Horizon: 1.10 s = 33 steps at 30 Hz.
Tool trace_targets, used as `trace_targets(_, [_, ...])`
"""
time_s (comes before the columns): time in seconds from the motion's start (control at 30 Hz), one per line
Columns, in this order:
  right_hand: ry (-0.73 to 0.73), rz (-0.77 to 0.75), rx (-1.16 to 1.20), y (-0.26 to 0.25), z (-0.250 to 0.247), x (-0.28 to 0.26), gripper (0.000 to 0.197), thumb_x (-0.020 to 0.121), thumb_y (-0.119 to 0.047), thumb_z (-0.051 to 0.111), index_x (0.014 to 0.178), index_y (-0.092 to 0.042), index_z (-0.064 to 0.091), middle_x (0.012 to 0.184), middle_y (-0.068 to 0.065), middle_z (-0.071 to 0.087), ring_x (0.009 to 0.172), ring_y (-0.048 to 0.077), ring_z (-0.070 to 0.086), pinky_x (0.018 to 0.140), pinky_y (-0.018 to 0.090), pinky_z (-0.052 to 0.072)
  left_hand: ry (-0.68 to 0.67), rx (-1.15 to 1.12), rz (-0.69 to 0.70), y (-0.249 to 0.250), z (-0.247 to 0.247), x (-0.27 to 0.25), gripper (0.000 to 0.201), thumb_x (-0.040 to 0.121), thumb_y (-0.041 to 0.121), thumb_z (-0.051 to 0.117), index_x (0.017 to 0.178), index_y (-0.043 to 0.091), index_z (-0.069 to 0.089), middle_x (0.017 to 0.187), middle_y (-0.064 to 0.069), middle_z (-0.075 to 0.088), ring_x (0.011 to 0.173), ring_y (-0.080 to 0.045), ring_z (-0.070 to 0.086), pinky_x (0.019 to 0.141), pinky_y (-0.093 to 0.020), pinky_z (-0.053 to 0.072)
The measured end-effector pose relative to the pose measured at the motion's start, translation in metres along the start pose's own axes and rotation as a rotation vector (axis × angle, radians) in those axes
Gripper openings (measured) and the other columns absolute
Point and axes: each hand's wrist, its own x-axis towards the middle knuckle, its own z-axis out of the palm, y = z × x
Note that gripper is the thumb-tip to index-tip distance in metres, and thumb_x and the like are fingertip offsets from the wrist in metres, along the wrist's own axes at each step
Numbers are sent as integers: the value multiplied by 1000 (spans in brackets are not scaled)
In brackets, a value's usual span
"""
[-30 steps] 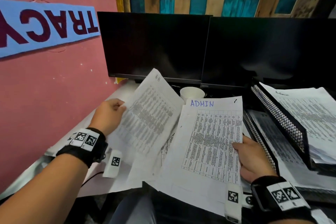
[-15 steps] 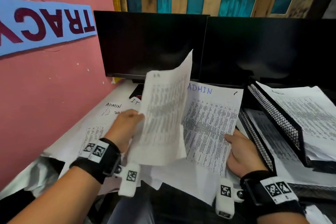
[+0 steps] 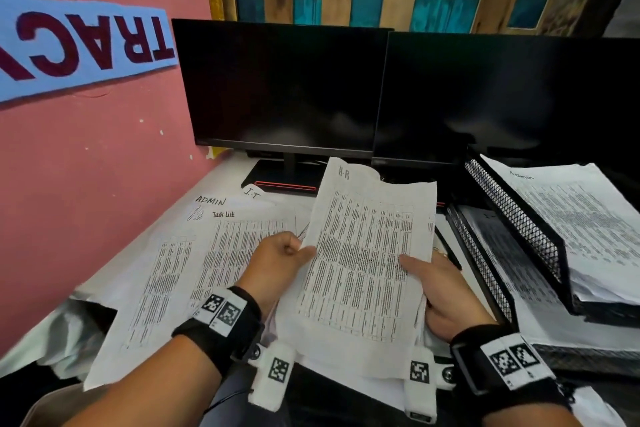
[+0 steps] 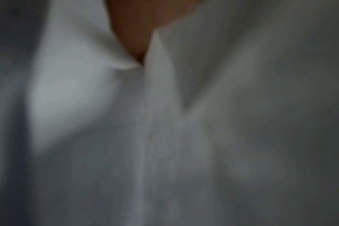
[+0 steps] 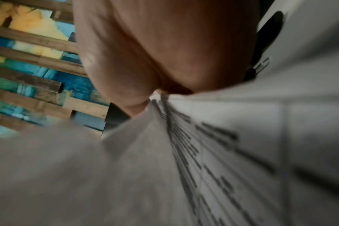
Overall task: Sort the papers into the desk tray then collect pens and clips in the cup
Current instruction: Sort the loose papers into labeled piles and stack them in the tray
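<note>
Both hands hold a small stack of printed sheets, the top one marked "H-R" (image 3: pixel 363 253), above the desk in the head view. My left hand (image 3: pixel 282 260) pinches its left edge; my right hand (image 3: pixel 436 284) grips the right edge with the thumb on top. The right wrist view shows my palm (image 5: pixel 155 53) against the printed paper (image 5: pixel 242 152); the left wrist view is blurred white paper (image 4: pixel 164 122). More sheets marked "ADMIN" (image 3: pixel 214 253) and "I-T" (image 3: pixel 252 193) lie flat on the desk at left. A black mesh desk tray (image 3: pixel 519 229) with paper in both tiers stands at right.
Two dark monitors (image 3: pixel 284 87) stand at the back of the desk, one stand's base (image 3: pixel 284 180) just behind the sheets. A pink wall (image 3: pixel 86 166) borders the desk on the left. A dark pen (image 3: pixel 446 246) lies between the held sheets and the tray.
My left hand swung its sheet over to the right, on top of the ADMIN sheet my right hand held. Both hands now hold one stack. The sheets on the left desk are uncovered.
</note>
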Motion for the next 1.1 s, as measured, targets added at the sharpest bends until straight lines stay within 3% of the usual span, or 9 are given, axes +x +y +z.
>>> trace_targets(0.07, [35, -6, -77, 5, -1, 4, 35, 103, -1, 58, 130, -21, 71, 124, 10, 77, 112, 35, 74, 102, 64, 53, -39, 43, -5, -1, -5, 1, 40, 93, 37, 72, 71, 12, 51, 61, -2, 46, 50, -13, 45, 72, -34, 49])
trace_targets(0.13, [39, -6, -85, 6, -2, 6, 38, 103, 2, 57, 129, -21, 72, 122, 9, 77, 111, 36, 75, 100, 65, 54, -59, 49, -39, -5, -15, 7, 51, 94, 48, 68, 70, 4, 57, 75, -4, 68, 67, -23, 65, 85, -45, 58])
trace_targets(0.23, [44, -12, -67, 6, -4, 8, 39, 103, 5, 55, 129, -19, 71, 121, 10, 78, 111, 36, 75, 100, 65, 54, 86, 131, -39, -8, -42, 20, 30, 98, 32, 62, 75, 18, 76, 98, 14, 77, 93, -23, 74, 96, -51, 57])
trace_targets(0.37, [37, -29, -52, 7, -4, 8, 40, 102, 8, 52, 129, -16, 70, 120, 12, 78, 112, 38, 73, 101, 65, 53, 255, 321, -121, -15, -102, 41, 8, 93, 21, 69, 100, 24, 70, 112, -2, 71, 71, -16, 63, 71, -33, 54])
trace_targets(0.53, [49, -6, -36, 10, 0, 10, 37, 103, 8, 51, 128, -12, 68, 121, 15, 76, 110, 40, 73, 98, 60, 55, 243, 653, -407, -41, -148, 56, 54, 71, 38, 86, 118, 31, 61, 134, -12, 53, 110, -32, 61, 96, -41, 55])
trace_targets(0.7, [68, 9, -41, 11, 6, 12, 36, 103, 6, 54, 126, -16, 69, 115, 12, 78, 105, 37, 75, 89, 55, 60, 172, 837, -414, -51, -146, 58, 99, 61, 41, 93, 146, 31, 43, 140, -15, 44, 105, -32, 61, 73, -32, 55])
trace_targets(0.83, [78, 15, -38, 11, 5, 13, 34, 102, 5, 55, 124, -16, 70, 109, 9, 80, 102, 35, 76, 84, 51, 61, 165, 832, -366, -52, -144, 62, 104, 68, 27, 92, 155, 25, 35, 138, -11, 59, 104, -25, 58, 76, -30, 49])
trace_targets(1.0, [88, 21, -52, 10, 5, 14, 34, 102, 5, 54, 125, -16, 70, 110, 11, 80, 101, 37, 76, 86, 55, 61, 202, 964, -387, -48, -134, 59, 112, 62, 52, 91, 155, 32, 32, 143, -16, 47, 129, -38, 50, 106, -45, 48])
trace_targets(1.1, [88, 17, -67, 8, 7, 12, 35, 102, 6, 53, 124, -16, 70, 113, 11, 78, 102, 36, 75, 87, 53, 61, 193, 928, -401, -46, -133, 61, 112, 58, 51, 94, 152, 34, 37, 143, -15, 42, 125, -38, 52, 101, -45, 52])
